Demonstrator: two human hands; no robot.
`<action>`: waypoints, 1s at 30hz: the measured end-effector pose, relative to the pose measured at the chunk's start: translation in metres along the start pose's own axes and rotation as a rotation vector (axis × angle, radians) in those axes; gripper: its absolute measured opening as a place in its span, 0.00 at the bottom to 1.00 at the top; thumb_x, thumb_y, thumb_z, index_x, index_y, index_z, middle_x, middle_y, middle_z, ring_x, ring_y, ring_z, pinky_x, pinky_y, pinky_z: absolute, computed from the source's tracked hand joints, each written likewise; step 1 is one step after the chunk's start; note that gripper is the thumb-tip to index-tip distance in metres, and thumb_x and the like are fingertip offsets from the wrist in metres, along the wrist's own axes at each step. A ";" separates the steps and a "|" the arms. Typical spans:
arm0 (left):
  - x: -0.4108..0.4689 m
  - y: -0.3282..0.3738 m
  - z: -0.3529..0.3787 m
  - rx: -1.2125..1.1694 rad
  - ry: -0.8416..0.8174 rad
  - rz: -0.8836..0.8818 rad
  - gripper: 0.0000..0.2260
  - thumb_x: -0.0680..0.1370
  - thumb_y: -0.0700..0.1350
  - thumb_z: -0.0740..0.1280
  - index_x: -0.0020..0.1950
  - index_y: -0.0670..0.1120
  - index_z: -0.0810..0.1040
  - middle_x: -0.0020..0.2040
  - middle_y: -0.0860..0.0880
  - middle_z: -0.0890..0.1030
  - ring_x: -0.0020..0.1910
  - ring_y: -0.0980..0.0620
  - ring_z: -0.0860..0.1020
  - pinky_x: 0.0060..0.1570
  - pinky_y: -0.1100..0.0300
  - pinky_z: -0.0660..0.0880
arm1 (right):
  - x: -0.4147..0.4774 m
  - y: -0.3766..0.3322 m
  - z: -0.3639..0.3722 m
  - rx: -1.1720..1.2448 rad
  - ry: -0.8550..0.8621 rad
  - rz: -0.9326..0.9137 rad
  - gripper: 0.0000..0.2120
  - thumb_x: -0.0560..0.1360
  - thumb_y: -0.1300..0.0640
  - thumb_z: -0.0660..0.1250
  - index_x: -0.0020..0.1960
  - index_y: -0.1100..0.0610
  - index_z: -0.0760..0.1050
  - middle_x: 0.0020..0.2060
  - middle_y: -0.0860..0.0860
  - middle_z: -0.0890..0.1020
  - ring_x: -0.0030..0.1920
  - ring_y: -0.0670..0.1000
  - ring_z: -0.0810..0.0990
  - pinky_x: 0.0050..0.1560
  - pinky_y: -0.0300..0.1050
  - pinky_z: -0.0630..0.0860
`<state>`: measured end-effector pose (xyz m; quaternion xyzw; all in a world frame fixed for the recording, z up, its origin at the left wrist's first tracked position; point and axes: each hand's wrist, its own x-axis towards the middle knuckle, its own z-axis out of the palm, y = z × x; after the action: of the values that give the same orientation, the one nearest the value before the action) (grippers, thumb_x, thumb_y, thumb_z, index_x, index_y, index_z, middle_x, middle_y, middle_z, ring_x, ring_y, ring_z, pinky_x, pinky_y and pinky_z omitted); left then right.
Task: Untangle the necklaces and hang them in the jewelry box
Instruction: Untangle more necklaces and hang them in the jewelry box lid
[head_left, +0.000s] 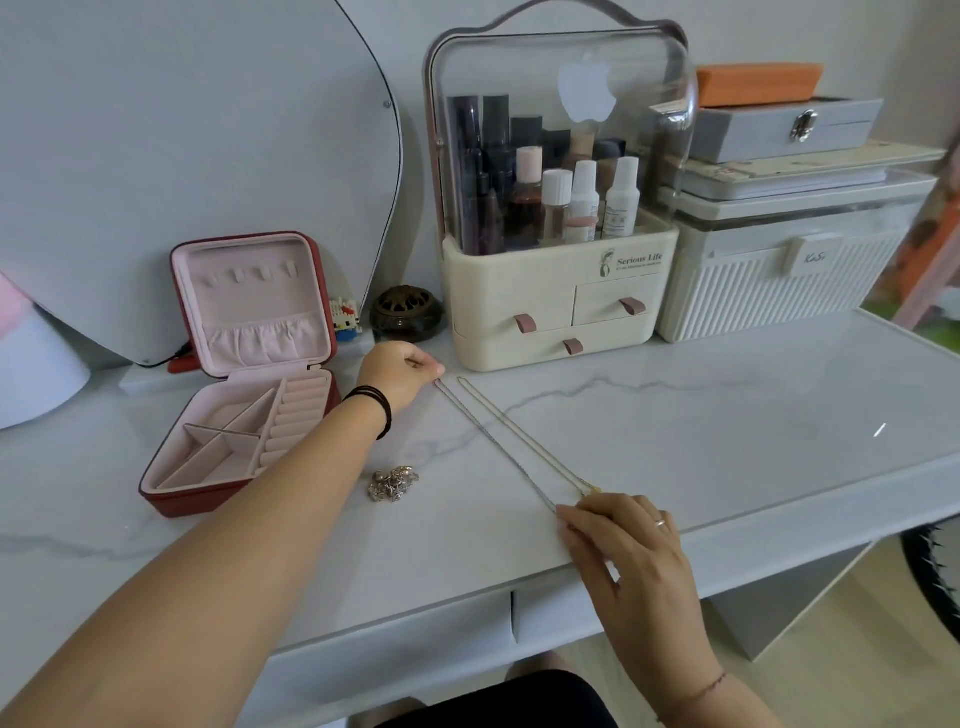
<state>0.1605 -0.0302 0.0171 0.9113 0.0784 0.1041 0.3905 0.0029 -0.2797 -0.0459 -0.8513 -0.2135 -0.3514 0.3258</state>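
A red jewelry box (244, 457) with pink lining stands open at the left, its lid upright with small hooks near the top. Two thin chains lie stretched side by side on the marble tabletop: a silver necklace (493, 441) and a gold necklace (524, 434). My left hand (402, 371) pinches the far end of the silver chain. My right hand (618, 535) holds the near ends of the chains at the table's front edge. A tangled clump of necklaces (393, 484) lies between the box and the chains.
A cream cosmetics organizer (558, 312) with drawers and bottles stands behind the chains. A white ribbed storage box (769, 280) with stacked cases sits at the right. A dark round burner (408, 314) and a mirror (182, 156) are at the back left.
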 end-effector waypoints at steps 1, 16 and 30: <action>-0.002 0.001 -0.003 -0.003 -0.015 0.006 0.08 0.74 0.47 0.71 0.49 0.45 0.82 0.45 0.50 0.80 0.45 0.54 0.76 0.39 0.65 0.68 | 0.002 -0.001 -0.002 0.015 -0.012 0.012 0.11 0.75 0.54 0.62 0.48 0.56 0.83 0.43 0.47 0.80 0.43 0.46 0.74 0.45 0.42 0.67; -0.089 -0.004 -0.066 0.379 -0.464 0.274 0.13 0.67 0.51 0.76 0.47 0.48 0.82 0.45 0.53 0.80 0.42 0.58 0.78 0.44 0.64 0.74 | 0.140 -0.029 0.045 0.404 -0.547 0.149 0.05 0.74 0.54 0.69 0.48 0.53 0.83 0.42 0.43 0.83 0.42 0.38 0.77 0.42 0.25 0.68; -0.066 -0.004 -0.065 -0.375 -0.169 0.136 0.02 0.74 0.40 0.69 0.45 0.42 0.80 0.38 0.47 0.83 0.35 0.57 0.80 0.40 0.67 0.76 | 0.195 -0.026 0.099 0.759 -1.043 0.316 0.13 0.79 0.56 0.61 0.56 0.63 0.78 0.44 0.53 0.82 0.43 0.45 0.79 0.43 0.37 0.72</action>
<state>0.0803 0.0032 0.0499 0.8315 -0.0371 0.0661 0.5504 0.1621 -0.1657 0.0549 -0.7570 -0.3248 0.2584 0.5046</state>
